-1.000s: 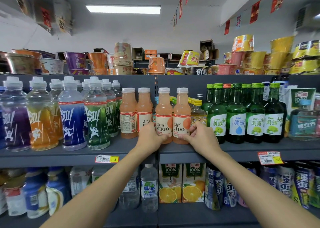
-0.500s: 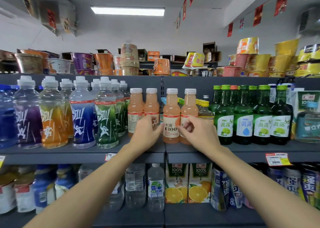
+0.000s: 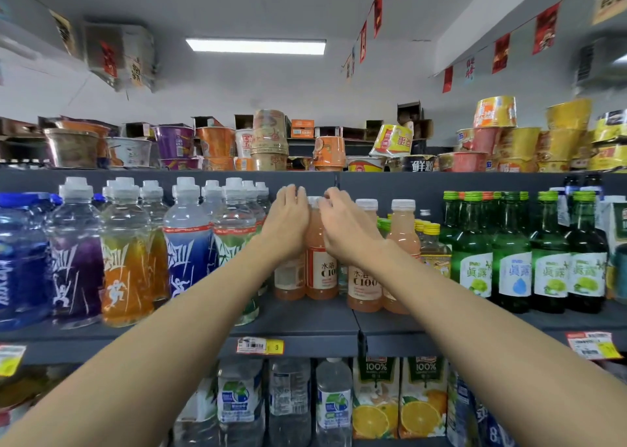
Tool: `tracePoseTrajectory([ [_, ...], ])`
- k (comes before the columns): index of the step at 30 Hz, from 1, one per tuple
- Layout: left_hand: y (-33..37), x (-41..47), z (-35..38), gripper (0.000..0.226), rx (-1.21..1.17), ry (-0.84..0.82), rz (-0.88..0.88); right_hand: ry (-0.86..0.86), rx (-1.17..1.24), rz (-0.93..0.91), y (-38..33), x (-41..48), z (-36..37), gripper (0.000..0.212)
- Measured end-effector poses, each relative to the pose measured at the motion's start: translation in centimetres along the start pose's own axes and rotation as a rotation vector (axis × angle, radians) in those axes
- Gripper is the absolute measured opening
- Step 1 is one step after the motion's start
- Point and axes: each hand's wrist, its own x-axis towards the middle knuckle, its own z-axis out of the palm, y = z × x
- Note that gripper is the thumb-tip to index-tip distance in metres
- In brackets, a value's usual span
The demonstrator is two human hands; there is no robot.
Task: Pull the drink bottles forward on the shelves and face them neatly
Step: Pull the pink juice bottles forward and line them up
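Two hands meet at the top of one juice bottle (image 3: 320, 266). The right hand (image 3: 346, 229) has its fingertips bent onto the white cap, a grip clamped there. The left hand (image 3: 286, 224) lies against the bottle's left side with its fingers reaching up past the cap, and blur hides whether that grip is closed or apart.

The left hand covers most of a neighbour bottle (image 3: 288, 278) touching the first, and the right forearm crosses the labels of a front pair (image 3: 402, 243) of the same drink. All four stand on the middle shelf (image 3: 305, 324), the left two set back and the front pair nearer the edge.

Sports drinks (image 3: 186, 243) with white caps crowd the left, and the left forearm passes in front of the nearest one. Small yellow-capped bottles (image 3: 431, 243) sit behind the front pair, with green glass bottles (image 3: 475, 260) to the right. Noodle cups (image 3: 268, 141) line the shelf above. A price tag (image 3: 259, 346) hangs on the edge, with water bottles (image 3: 334, 402) and orange cartons (image 3: 376, 399) below it.

Half a second ago both hands were low at the labels, the right one on the front pair; they have since risen to the caps and shifted left.

The held bottle is upright, with pinkish-orange liquid and a white and orange label facing forward.
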Motion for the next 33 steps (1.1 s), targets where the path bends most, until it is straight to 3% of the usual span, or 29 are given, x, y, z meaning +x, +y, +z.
tracePoseTrajectory([
  [5, -0.4, 2.6, 0.0, 0.073, 0.009, -0.162, -0.021, -0.162, -0.121, 0.048, 0.0, 3.6, 0.0, 0.053],
  [8, -0.8, 3.0, 0.4, 0.058, -0.043, -0.112, -0.004, -0.269, -0.072, 0.075, 0.1, 4.7, 0.3, 0.045],
  [13, -1.5, 3.3, 0.4, 0.041, -0.070, -0.027, -0.009, -0.282, -0.070, 0.100, 0.5, 5.7, 0.7, 0.043],
  [19, -2.0, 3.1, -0.5, 0.035, -0.332, 0.018, -0.122, -0.232, -0.245, 0.067, 0.6, 5.5, 0.4, 0.043],
  [24, -2.0, 3.0, -1.3, 0.023, -0.540, 0.044, -0.205, -0.233, -0.147, 0.090, 1.0, 5.7, -0.6, 0.044],
  [33, -3.0, 2.0, -4.7, 0.038, -0.700, -0.107, -0.118, -0.338, -0.022, 0.039, 2.7, 5.1, -3.4, 0.039],
])
